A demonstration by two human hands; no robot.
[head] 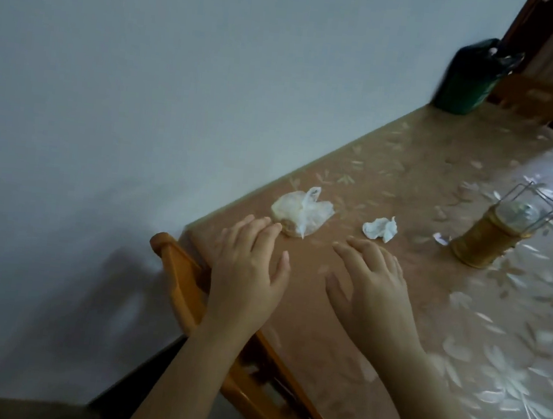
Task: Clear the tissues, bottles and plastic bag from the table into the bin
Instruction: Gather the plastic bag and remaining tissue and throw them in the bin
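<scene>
A crumpled clear plastic bag (302, 212) with something pale inside lies near the table's wall-side edge. To its right sits a crumpled white tissue (380, 228). My left hand (247, 274) hovers flat and open, fingertips almost at the bag. Just short of the tissue is my right hand (371, 287), open with fingers spread. Both hands hold nothing. A dark green bin (466, 82) with a black liner stands beyond the table's far end, by the wall. No bottle can be made out with certainty.
The table (391, 340) wears a brown, leaf-patterned cloth. A bamboo-coloured lantern-like holder with a wire frame (491, 232) stands right of the tissue, a small paper scrap (441, 239) beside it. A wooden chair (185, 281) sits at the table's left corner; another chair (546, 101) stands near the bin.
</scene>
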